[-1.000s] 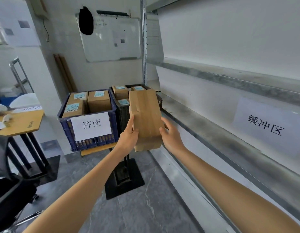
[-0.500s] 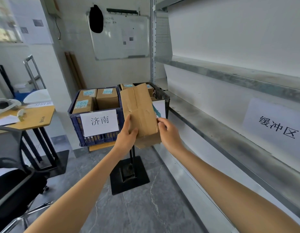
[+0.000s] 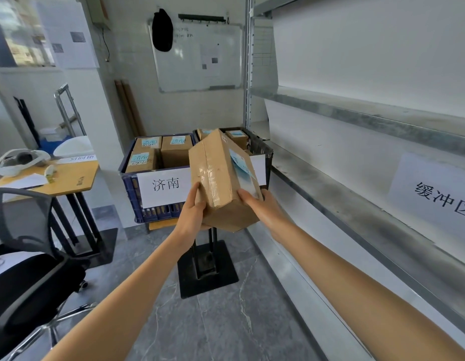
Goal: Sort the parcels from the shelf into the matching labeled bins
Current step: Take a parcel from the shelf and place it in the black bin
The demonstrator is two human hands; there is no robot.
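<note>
Holding parcel [image 3: 218, 178], tilted further than earlier with blue label [image 3: 243, 170] now exposed toward 3 o'clock, between left hand [image 3: 195, 214] gripping at 8 o'clock and right hand [image 3: 262, 209] gripping at 4 o'clock, before blue bin [image 3: 132, 199].

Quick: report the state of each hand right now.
Left hand: holding the cardboard parcel by its left side.
Right hand: holding the same parcel by its right, labelled side.

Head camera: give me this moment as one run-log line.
phase: parcel held, not yet binned | left hand: grips lower-left corner | right hand: grips labeled side | parcel: tilted, in front of black bin | blue bin: labeled 济南
</note>
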